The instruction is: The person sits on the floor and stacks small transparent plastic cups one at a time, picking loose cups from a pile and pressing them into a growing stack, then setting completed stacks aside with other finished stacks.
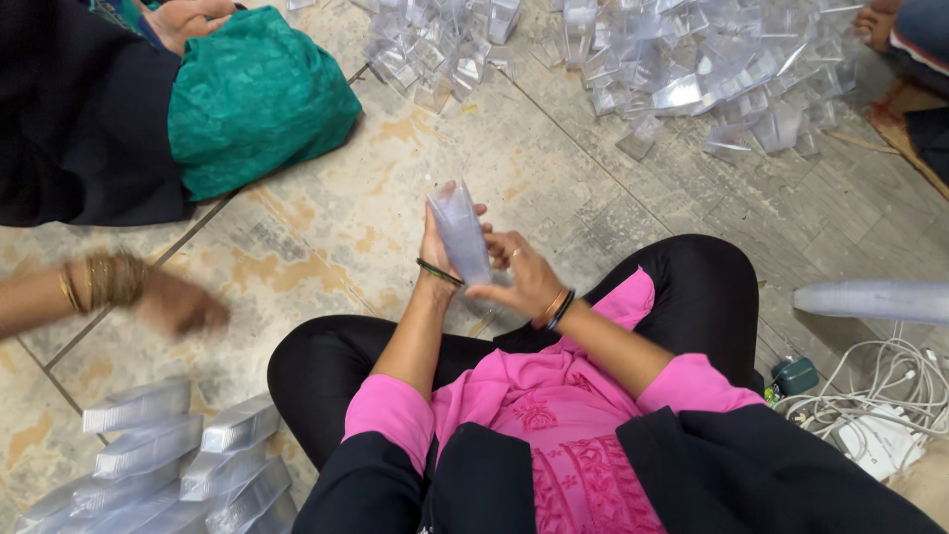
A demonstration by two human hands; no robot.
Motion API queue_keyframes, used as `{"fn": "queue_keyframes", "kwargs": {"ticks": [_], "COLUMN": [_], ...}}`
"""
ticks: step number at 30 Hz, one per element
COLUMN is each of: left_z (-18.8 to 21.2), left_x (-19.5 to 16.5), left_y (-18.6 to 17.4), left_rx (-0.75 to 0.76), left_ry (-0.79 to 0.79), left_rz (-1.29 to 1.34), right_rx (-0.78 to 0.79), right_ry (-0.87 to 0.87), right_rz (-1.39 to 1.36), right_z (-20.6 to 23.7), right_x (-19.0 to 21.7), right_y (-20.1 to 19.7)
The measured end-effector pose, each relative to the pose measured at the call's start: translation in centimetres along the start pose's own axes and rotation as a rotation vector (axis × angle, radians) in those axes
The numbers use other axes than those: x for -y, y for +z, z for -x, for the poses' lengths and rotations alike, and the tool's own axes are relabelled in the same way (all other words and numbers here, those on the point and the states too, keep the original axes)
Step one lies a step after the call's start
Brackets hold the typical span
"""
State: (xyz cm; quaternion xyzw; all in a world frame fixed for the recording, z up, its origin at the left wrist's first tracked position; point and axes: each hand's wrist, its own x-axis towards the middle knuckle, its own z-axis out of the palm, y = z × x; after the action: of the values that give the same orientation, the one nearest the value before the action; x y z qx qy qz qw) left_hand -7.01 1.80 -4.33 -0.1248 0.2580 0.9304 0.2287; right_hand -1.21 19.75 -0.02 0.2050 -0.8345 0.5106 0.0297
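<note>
a worn tiled floor (346,213) with mottled beige and grey patches spreads under us as we sit cross-legged in black trousers and a pink top. we take the stack of clear plastic cups (460,235) as our landmark: it stands nearly upright just above our knees, in front of us. our left hand (435,247) wraps it from behind, fingers curled tight around it, and our right hand (522,279) presses its lower right side with fingers partly spread. far beyond the stack lies a heap of loose clear cups (682,69). left of it, a co-worker's blurred hand (178,305) with gold bangles hovers over the floor, and a green cloth bundle (255,99) sits farther up. below left of the stack lie wrapped cup sleeves (178,455); to its right, white cables (880,391).
</note>
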Motion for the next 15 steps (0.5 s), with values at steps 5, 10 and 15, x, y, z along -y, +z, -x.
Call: {"fn": "queue_keyframes", "kwargs": {"ticks": [5, 10, 15], "left_z": [1.0, 4.6, 6.0], "left_x": [-4.1, -8.9, -10.8], "left_y": [-2.4, -0.6, 0.0], "left_rx": [-0.033, -0.011, -0.147], "left_ry": [0.112, 0.212, 0.272], "left_rz": [0.059, 0.154, -0.064], "right_rx": [0.166, 1.209, 0.32], "right_ry": [0.502, 0.941, 0.293], "right_rz": [-0.409, -0.082, 0.026], "right_z": [-2.2, -1.8, -7.0], "right_x": [-9.6, -11.6, -10.5], "right_y": [-4.9, -4.1, -4.6]}}
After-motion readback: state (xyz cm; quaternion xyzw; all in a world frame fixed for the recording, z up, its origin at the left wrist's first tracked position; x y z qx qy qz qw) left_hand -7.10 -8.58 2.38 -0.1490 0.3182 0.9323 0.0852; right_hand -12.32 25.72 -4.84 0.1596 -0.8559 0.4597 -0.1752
